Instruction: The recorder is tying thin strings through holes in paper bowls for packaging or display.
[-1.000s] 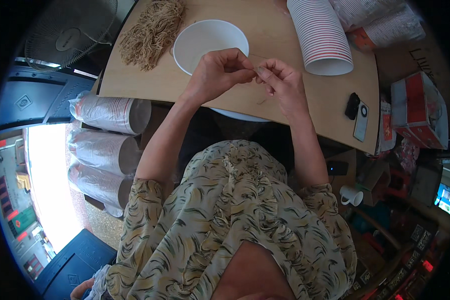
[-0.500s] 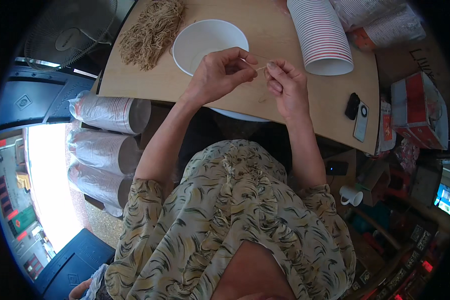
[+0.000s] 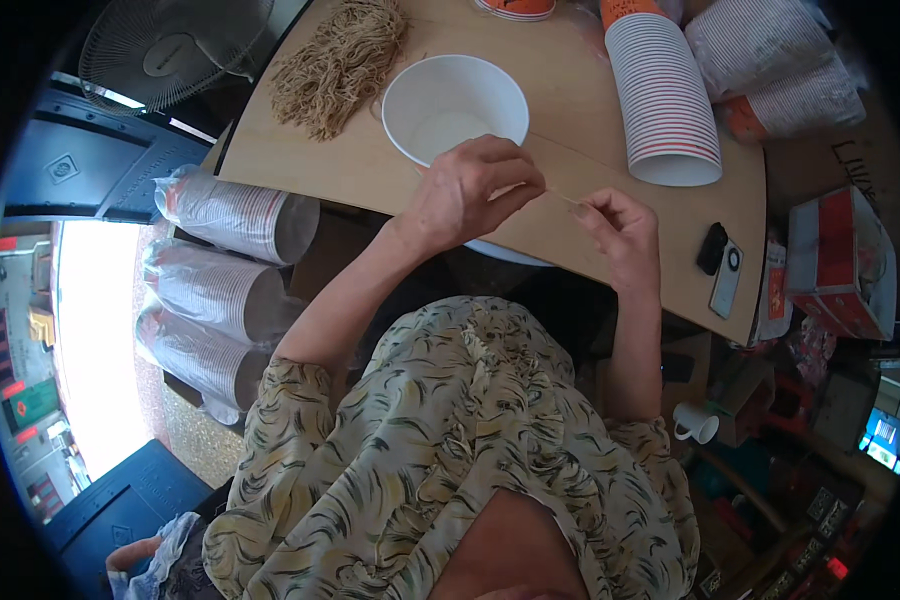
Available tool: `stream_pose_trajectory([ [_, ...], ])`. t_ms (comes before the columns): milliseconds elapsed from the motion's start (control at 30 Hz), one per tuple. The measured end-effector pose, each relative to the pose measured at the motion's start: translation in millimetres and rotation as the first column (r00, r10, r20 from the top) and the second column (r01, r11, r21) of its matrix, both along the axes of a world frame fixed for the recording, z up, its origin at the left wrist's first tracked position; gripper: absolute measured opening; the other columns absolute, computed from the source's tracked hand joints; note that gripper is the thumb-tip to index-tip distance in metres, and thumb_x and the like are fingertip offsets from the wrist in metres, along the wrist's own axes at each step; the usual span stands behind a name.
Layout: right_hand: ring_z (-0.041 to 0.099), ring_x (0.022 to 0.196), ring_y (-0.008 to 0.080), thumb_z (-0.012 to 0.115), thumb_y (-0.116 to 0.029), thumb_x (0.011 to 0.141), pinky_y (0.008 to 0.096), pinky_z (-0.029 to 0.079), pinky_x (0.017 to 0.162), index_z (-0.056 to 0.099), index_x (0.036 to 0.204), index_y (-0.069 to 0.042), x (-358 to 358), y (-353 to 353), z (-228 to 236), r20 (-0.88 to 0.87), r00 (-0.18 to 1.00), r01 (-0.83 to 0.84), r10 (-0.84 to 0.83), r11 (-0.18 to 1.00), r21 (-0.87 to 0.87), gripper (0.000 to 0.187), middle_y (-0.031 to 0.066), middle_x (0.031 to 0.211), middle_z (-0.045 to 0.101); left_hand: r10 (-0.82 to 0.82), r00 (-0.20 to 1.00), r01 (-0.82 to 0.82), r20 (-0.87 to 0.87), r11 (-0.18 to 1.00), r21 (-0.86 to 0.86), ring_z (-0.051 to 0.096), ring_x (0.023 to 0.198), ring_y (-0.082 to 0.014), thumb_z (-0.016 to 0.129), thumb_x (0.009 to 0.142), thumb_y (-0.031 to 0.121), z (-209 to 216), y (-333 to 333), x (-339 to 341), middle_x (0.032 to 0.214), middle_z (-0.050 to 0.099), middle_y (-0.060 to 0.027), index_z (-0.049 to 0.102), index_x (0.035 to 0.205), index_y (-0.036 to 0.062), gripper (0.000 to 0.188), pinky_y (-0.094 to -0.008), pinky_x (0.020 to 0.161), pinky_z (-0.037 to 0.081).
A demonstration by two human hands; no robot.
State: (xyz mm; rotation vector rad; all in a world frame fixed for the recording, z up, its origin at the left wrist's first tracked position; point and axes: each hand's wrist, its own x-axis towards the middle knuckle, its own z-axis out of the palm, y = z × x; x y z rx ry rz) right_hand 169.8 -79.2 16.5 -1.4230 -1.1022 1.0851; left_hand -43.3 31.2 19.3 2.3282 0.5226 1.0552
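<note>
A thin tan strand [image 3: 564, 198] stretches between my two hands, over the near edge of the table. My left hand [image 3: 465, 192] pinches one end of it between thumb and fingers, in front of a white tub [image 3: 454, 85]. The other end is in the fingertips of my right hand [image 3: 625, 235], a little to the right and slightly lower. Beyond the tub's left side lies a tangled bundle of tan, string-like strands [image 3: 340, 65]. Little besides pale wall and bottom shows inside the tub.
A long stack of paper tubs [image 3: 665, 95] lies at the back right, with plastic-wrapped stacks [image 3: 770, 45] beyond. A phone [image 3: 727, 278] and a small black object [image 3: 711, 248] are near the table's right edge. More wrapped tubs [image 3: 205, 285] lie on the left, below a fan [image 3: 170, 55].
My hands have moved nearer to me and farther apart, drawing the strand out between them. The view has shifted, so the table things appear lower and more to the right.
</note>
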Motion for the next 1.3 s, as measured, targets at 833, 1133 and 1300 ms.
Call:
stream_pose_trajectory([
  [833, 0.033, 0.056, 0.0037, 0.061, -0.014, 0.101, 0.0201, 0.026, 0.05, 0.062, 0.107, -0.001, 28.8, -24.9, 8.8, -0.597, 0.802, 0.201, -0.021, 0.951, 0.236, 0.014, -0.0009, 0.076, 0.048, 0.256, 0.929, -0.237, -0.267, 0.966, 0.101, 0.048, 0.136, -0.0327, 0.085, 0.073, 0.02, 2.5, 20.9, -35.6, 0.143, 0.057, -0.0038, 0.061, 0.135, 0.0195, 0.066, -0.0482, 0.108, 0.044],
  [1133, 0.034, 0.055, 0.0037, 0.06, -0.017, 0.102, 0.0202, 0.026, 0.049, 0.063, 0.112, 0.0, 31.7, -31.8, 19.2, -0.564, 0.826, 0.153, 0.015, 0.956, 0.25, 0.02, -0.0015, 0.072, 0.048, 0.308, 0.813, -0.054, -0.495, 0.885, 0.463, 0.048, 0.138, -0.0242, 0.073, 0.085, 0.02, 3.7, 70.5, -92.5, 0.117, 0.07, 0.0025, 0.07, 0.09, 0.0158, 0.007, -0.05, 0.113, 0.035],
  [1300, 0.035, 0.053, 0.0032, 0.06, -0.016, 0.102, 0.0205, 0.026, 0.048, 0.064, 0.106, 0.002, 9.6, -30.1, 25.2, -0.496, 0.868, 0.067, 0.022, 0.985, 0.161, 0.018, -0.0023, 0.068, 0.047, 0.226, 0.918, -0.08, -0.325, 0.91, 0.406, 0.067, 0.071, -0.025, 0.07, 0.088, 0.034, -17.5, 35.2, -25.2, 0.073, 0.066, -0.0013, 0.068, 0.086, 0.0132, 0.021, -0.0363, 0.08, 0.05],
])
